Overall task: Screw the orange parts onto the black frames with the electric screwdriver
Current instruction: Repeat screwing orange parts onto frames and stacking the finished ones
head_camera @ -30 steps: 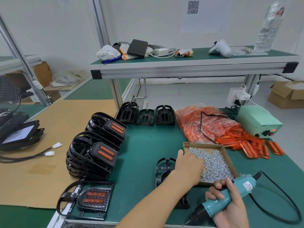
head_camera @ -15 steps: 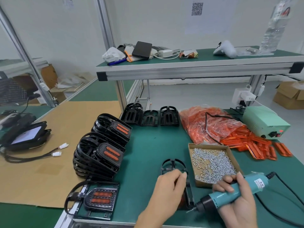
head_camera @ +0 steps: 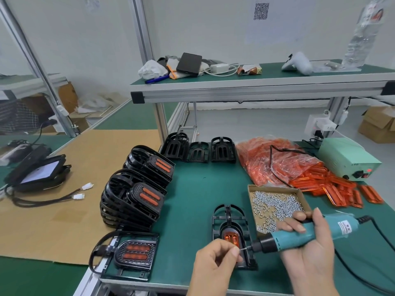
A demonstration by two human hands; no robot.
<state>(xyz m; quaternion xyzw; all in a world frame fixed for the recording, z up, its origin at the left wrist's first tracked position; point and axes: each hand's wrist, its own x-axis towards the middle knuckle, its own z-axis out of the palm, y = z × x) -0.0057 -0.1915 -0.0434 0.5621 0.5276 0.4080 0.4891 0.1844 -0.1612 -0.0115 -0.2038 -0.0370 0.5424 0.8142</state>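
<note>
My left hand (head_camera: pixel 215 258) pinches a small screw (head_camera: pixel 242 249) at the bit of the electric screwdriver (head_camera: pixel 299 237), which my right hand (head_camera: pixel 307 238) grips curled round its teal body. Just behind lies the black frame (head_camera: pixel 232 233) with an orange part (head_camera: pixel 231 237) seated in it on the green surface (head_camera: pixel 203 189). I see the screw box (head_camera: pixel 275 206) close right, loose orange parts (head_camera: pixel 333 189) beyond, and finished stacks (head_camera: pixel 132 201) left.

My counter (head_camera: pixel 201 189) wears a matt green mat. Glossy black plastic frames (head_camera: pixel 136 197) hold translucent orange plastic inserts (head_camera: pixel 333 186). Shiny metal screws (head_camera: pixel 275 205) fill a plain cardboard tray (head_camera: pixel 251 188). My screwdriver (head_camera: pixel 299 236) is matt teal plastic.
</note>
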